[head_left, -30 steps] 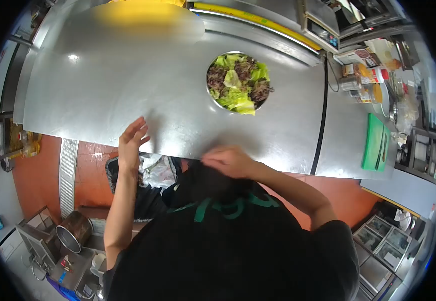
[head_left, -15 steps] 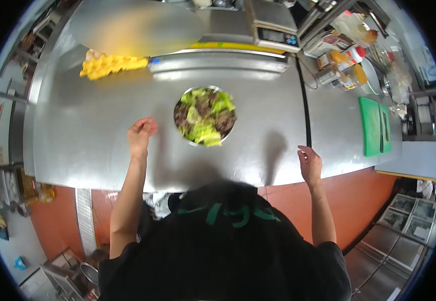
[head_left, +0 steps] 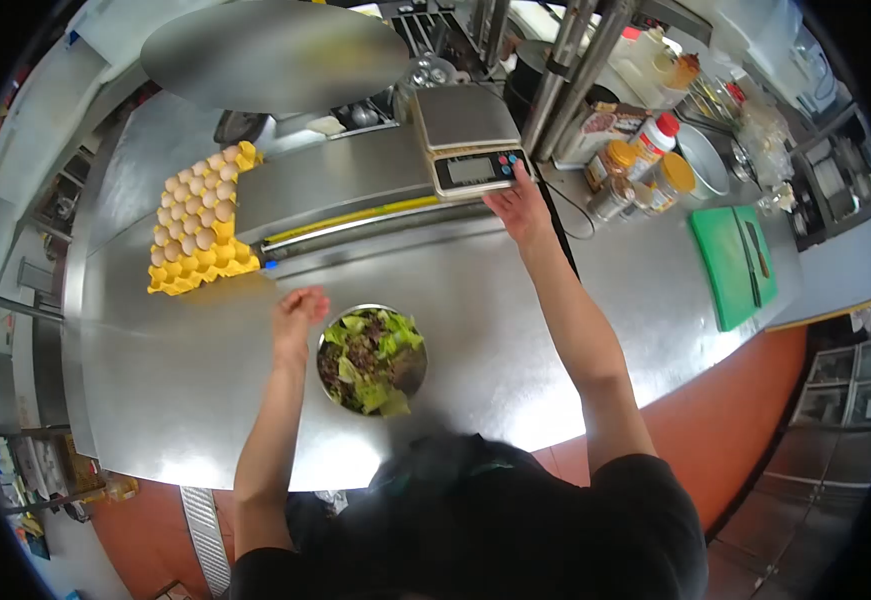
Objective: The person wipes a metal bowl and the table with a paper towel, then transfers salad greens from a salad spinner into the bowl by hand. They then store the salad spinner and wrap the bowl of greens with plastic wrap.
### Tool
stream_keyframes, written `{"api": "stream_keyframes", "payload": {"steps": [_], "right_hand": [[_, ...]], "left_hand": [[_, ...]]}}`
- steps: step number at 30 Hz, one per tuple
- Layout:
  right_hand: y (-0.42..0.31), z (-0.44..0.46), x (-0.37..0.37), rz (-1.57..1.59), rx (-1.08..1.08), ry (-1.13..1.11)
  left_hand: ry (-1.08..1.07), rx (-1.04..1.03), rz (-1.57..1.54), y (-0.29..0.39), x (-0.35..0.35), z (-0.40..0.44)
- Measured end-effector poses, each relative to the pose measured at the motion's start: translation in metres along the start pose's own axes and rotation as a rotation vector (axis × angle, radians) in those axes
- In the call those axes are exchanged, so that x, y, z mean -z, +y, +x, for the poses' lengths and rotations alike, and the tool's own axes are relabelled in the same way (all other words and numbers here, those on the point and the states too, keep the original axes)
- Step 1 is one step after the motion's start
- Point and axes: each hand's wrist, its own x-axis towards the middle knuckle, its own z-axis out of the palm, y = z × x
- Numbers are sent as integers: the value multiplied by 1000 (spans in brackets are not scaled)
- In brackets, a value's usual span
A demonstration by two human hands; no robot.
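A round metal bowl (head_left: 425, 366) of green and dark red lettuce (head_left: 370, 360) stands on the steel counter. Just left of its rim my left hand (head_left: 300, 308) hovers, fingers loosely bent and holding nothing. My right hand (head_left: 520, 208) reaches forward to the kitchen scale (head_left: 470, 130). One outstretched finger is at the buttons on the right of its front panel, the other fingers spread below the front edge. Whether that finger presses a button cannot be made out. Nothing lies on the weighing plate.
A yellow egg tray (head_left: 220, 258) with several brown eggs sits at the left. Spice jars (head_left: 670, 180), a red-capped bottle (head_left: 655, 140) and a green cutting board (head_left: 720, 270) with knives are at the right. A blurred disc (head_left: 265, 60) hides part of the back.
My right hand has gone from above the counter's front edge up to the scale. The view has turned and shifted forward, showing more of the eggs. My left hand stays beside the bowl.
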Motion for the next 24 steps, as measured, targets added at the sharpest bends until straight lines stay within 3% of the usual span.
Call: {"api": "stream_keyframes", "payload": {"steps": [6, 7, 9, 14, 17, 22, 24], "right_hand": [[-12, 2, 33, -98, 90, -12], [-15, -3, 49, -86, 115, -82], [-28, -47, 65, -69, 77, -8], [-39, -157, 186, 14, 204, 39], [-50, -210, 255, 12, 277, 170], [-69, -245, 334, -55, 191, 229], [-72, -236, 367, -128, 128, 393]], "left_hand": [[1, 95, 1, 0, 17, 14], [-11, 103, -25, 3, 16, 19], [-27, 88, -20, 16, 5, 22], [-67, 75, 10, 10, 7, 27], [22, 29, 135, -18, 40, 28], [9, 207, 235, -10, 49, 3], [-7, 209, 204, -4, 45, 8]]}}
